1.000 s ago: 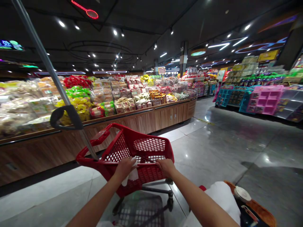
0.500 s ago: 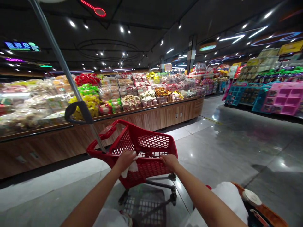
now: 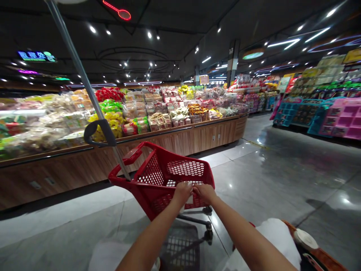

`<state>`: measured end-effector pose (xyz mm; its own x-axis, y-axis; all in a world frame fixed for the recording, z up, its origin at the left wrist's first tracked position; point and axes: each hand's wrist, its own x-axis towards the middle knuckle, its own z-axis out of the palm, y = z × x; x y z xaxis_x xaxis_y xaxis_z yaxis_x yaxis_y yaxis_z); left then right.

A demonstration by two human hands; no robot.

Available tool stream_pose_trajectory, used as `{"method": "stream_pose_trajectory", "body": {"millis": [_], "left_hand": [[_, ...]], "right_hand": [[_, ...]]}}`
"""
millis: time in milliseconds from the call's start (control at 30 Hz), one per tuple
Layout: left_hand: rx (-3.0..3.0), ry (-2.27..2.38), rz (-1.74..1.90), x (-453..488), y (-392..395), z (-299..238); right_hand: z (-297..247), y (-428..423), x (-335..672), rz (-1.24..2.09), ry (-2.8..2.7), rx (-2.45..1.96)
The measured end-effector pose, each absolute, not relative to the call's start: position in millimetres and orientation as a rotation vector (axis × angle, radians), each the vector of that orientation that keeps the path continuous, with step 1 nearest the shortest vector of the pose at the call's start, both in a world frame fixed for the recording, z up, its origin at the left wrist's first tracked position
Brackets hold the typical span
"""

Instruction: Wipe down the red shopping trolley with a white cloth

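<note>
Cart [image 3: 184,168] under left hand [image 3: 182,194], right hand [image 3: 204,192].

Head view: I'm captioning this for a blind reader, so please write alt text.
The person's left hand and right hand grip the near rim of a small red plastic shopping cart on a polished store floor. Ahead, a long wood-sided counter is piled with bagged snacks; pink and teal display racks stand to the right.

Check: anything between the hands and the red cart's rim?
Nothing visible: the left hand and right hand sit directly on the cart rim, with only a white scrap showing just below them.
</note>
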<state>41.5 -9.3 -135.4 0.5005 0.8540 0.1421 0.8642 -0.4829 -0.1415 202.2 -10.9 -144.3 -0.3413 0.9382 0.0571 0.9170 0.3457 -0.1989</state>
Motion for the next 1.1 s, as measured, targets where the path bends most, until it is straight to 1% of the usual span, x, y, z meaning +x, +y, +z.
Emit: {"method": "stream_pose_trajectory", "body": {"millis": [100, 300, 400, 500, 667, 767, 900, 1100], "left_hand": [[-2.582, -1.420, -0.072, 30, -9, -127], [-2.460, -1.502, -0.067, -120, -9, -66], [-2.368, -1.523, -0.106, -163, -9, -54], [-2.352, -1.556, -0.077, -146, -7, -67], [-2.459, -1.503, -0.035, -53, -3, -112], [-2.510, -1.449, -0.021, -14, -1, -127], [-2.513, -1.443, 0.010, -3, 0, -130], [-2.510, -1.492, -0.061, -9, -4, -132]], "right_hand": [[-143, -11, 204, 0.205, -2.443, -1.714], [-137, -9, 207, 0.202, -2.459, -1.706], [-135, -9, 204, 0.201, -2.459, -1.734], [-134, -10, 199, 0.205, -2.448, -1.720], [-135, -12, 192, 0.223, -2.440, -1.719], [-136, -12, 191, 0.221, -2.451, -1.718], [-136, -11, 191, 0.227, -2.442, -1.732], [-138, -12, 188, 0.221, -2.438, -1.719]]}}
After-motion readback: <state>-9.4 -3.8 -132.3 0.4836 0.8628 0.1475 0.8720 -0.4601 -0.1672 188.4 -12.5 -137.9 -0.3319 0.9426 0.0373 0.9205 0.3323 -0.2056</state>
